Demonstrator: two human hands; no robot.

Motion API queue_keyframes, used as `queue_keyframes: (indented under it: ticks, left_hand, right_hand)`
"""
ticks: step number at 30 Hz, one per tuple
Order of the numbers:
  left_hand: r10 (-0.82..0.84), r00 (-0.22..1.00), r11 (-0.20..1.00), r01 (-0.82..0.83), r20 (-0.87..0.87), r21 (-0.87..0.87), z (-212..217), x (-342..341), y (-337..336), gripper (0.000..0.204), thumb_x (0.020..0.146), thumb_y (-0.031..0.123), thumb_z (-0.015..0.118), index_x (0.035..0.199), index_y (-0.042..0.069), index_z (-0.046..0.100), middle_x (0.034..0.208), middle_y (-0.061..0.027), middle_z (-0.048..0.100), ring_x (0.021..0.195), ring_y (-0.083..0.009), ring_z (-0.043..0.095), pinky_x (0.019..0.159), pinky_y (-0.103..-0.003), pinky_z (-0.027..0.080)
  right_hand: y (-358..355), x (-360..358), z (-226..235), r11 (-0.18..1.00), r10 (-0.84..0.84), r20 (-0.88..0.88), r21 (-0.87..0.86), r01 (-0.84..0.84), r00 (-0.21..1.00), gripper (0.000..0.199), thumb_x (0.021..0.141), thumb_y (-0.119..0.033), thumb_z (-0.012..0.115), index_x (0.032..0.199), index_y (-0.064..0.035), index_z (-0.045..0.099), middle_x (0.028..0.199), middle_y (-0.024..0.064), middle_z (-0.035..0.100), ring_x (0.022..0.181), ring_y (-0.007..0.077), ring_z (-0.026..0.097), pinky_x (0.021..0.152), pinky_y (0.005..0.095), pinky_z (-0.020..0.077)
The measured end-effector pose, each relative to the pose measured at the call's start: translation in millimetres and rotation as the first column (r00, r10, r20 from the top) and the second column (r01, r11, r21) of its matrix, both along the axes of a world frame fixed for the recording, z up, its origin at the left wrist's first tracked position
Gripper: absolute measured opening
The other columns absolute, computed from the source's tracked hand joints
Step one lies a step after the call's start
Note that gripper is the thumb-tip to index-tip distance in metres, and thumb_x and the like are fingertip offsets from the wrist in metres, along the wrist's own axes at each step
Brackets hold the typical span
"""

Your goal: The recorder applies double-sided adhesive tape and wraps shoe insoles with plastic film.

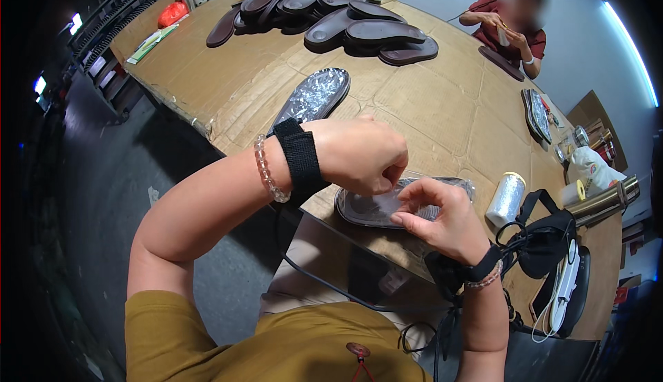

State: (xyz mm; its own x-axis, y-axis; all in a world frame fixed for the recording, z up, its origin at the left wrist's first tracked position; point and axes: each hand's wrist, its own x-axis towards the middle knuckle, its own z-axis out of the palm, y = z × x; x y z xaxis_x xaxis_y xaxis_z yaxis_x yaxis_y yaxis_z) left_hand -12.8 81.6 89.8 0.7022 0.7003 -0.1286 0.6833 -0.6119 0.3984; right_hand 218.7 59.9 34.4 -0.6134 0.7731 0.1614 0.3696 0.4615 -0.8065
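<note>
Table [242, 85] first, and it dominates the scene, brown cardboard spread across its top with creases running through it. Over at the far right edge sits a co-worker [485, 35] in a dark red top, both hands raised around something small that I can't make out, and a dark sole lies just in front. Towards the far side, look at that heap of dark brown soles [328, 28], stacked and overlapping, toes and heels every which way!

Now the near edge, where the action is: a film-covered sole [366, 208] lies flat on the cardboard, right beneath the person's two hands. Left hand [362, 150] comes over the top, wrist bent, fingers curled down and nearly closed above the sole; whether they pinch the clear film, I can't tell. Right hand [445, 216] faces it from the other side, thumb and forefinger curved with a clear gap between them, nothing visible clasped in it. Beyond the left hand, a shiny wrapped sole [314, 95] lies alone. Off to the right, a metallic flask [608, 201] rests on its side, and nearer the right hand stands a roll of clear film [506, 199], slightly tilted. Smallest of all, a beaded bracelet [261, 164] circles the left forearm, just beside a black strap [301, 157]
</note>
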Motion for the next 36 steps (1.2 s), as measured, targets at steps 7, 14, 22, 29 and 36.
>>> queue_keyframes:
  ticks: [7, 14, 22, 29, 36]
  left_hand:
    - [0.042, 0.999, 0.999, -0.042, 0.003, 0.008, -1.4, 0.8, -4.5, 0.017, 0.082, 0.015, 0.068, 0.091, 0.002, 0.074, 0.083, -0.0144, 0.074, 0.081, -0.0321, 0.073, 0.079, -0.041, 0.056]
    - [-0.077, 0.985, 0.995, 0.065, 0.153, 0.08, -11.5, -5.0, -0.7, 0.018, 0.085, 0.016, 0.069, 0.094, 0.002, 0.076, 0.083, -0.0138, 0.075, 0.082, -0.0315, 0.073, 0.078, -0.04, 0.056]
    - [0.06, 0.994, 0.973, -0.038, 0.089, -0.228, 1.6, -1.4, 2.0, 0.018, 0.089, 0.017, 0.072, 0.098, 0.001, 0.076, 0.088, -0.0151, 0.076, 0.084, -0.0279, 0.074, 0.076, -0.036, 0.057]
    - [0.088, 0.986, 0.931, -0.032, 0.138, -0.363, -2.1, -3.9, 10.6, 0.016, 0.093, 0.015, 0.071, 0.099, 0.0, 0.076, 0.089, -0.0108, 0.078, 0.083, -0.0207, 0.074, 0.075, -0.033, 0.056]
    - [0.087, 0.986, 0.969, -0.051, 0.14, -0.243, -4.3, -9.9, 12.9, 0.017, 0.091, 0.016, 0.07, 0.097, 0.0, 0.075, 0.085, -0.0116, 0.077, 0.078, -0.0206, 0.073, 0.072, -0.033, 0.056]
  right_hand:
    - [-9.8, -1.0, 8.3, 0.992, -0.084, 0.093, 0.106, 0.074, 0.992, 0.011, 0.087, -0.011, 0.078, 0.089, -0.0008, 0.073, 0.081, 0.0136, 0.075, 0.074, 0.0265, 0.076, 0.066, 0.0326, 0.0586]
    - [-12.1, -5.4, 5.8, 0.984, -0.099, 0.031, 0.153, 0.093, 0.995, 0.009, 0.087, -0.009, 0.077, 0.088, -0.0008, 0.073, 0.082, 0.0145, 0.076, 0.074, 0.0293, 0.075, 0.067, 0.0334, 0.0586]
    - [-17.7, -1.3, 2.3, 0.957, -0.111, 0.071, 0.278, 0.087, 0.991, 0.009, 0.085, -0.008, 0.08, 0.088, -0.0043, 0.073, 0.083, 0.0118, 0.075, 0.077, 0.0292, 0.073, 0.072, 0.0349, 0.0573]
    - [-19.7, 3.8, -0.4, 0.886, -0.058, 0.056, 0.462, 0.026, 0.997, 0.008, 0.087, -0.01, 0.079, 0.089, -0.0073, 0.072, 0.082, 0.0071, 0.074, 0.078, 0.0265, 0.071, 0.086, 0.0397, 0.0565]
    - [-28.2, 5.7, 4.7, 0.854, 0.011, 0.104, 0.517, -0.063, 0.995, 0.008, 0.086, -0.011, 0.079, 0.088, -0.0103, 0.072, 0.084, 0.0034, 0.072, 0.084, 0.0214, 0.071, 0.096, 0.0412, 0.0524]
